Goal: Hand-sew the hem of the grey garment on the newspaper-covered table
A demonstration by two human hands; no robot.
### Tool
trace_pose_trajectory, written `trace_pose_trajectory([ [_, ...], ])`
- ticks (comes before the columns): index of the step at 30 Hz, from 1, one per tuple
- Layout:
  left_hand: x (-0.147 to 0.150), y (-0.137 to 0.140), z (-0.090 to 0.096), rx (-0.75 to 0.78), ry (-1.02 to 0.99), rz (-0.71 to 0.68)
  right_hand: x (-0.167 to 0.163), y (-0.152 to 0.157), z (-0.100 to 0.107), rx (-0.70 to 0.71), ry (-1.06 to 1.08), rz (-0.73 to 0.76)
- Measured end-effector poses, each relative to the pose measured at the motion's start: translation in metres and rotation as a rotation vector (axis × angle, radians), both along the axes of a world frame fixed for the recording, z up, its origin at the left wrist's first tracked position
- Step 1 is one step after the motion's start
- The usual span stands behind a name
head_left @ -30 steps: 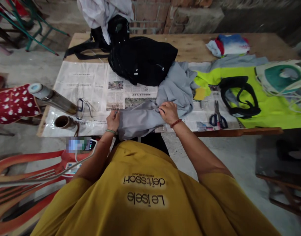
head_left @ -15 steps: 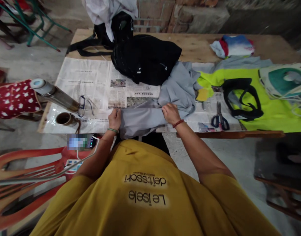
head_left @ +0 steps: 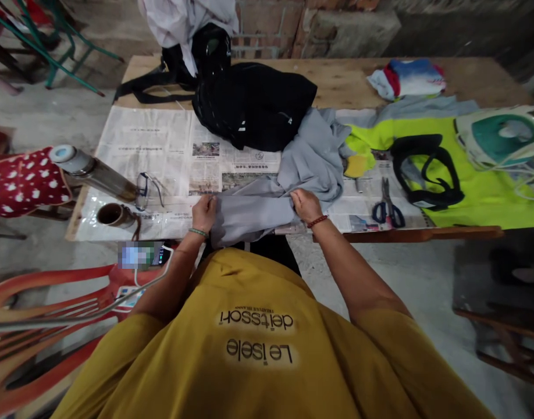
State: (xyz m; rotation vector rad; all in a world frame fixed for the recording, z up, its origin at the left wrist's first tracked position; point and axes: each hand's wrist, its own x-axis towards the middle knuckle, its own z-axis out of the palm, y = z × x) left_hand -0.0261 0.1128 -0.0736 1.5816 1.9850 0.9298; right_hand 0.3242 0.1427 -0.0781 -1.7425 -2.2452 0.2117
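A stretch of grey fabric (head_left: 255,212) lies across the table's front edge, pulled flat between my two hands. My left hand (head_left: 204,213) is closed on its left end, and my right hand (head_left: 306,206) pinches it farther right. Beyond my right hand the rest of the cloth spreads in loose folds up to a black backpack (head_left: 258,105). Part of the fabric hangs over the edge toward my lap. Scissors with dark handles (head_left: 388,210) rest to the right of my right hand.
Newspaper (head_left: 149,137) covers the table's front. At left are a flask (head_left: 95,174), a brown mug (head_left: 114,215) and glasses (head_left: 148,191). Rightward lie a black strap (head_left: 428,174), neon-yellow cloth (head_left: 480,203) and an iron (head_left: 502,137). A red chair (head_left: 88,279) holds a phone (head_left: 140,255).
The view has shifted slightly. Both hands keep their grip on the grey fabric, and the stretch between them looks flatter and smoother than before.
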Motion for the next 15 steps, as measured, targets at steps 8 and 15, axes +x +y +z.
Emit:
trace_pose_trajectory([
  [8,0.005,-0.008,0.019,0.231,0.290,-0.139,0.124,-0.034,0.025,0.304,0.080,-0.598],
  [15,0.098,0.001,0.023,0.308,0.118,-0.637,0.194,-0.057,0.025,-0.222,-0.321,-0.918],
])
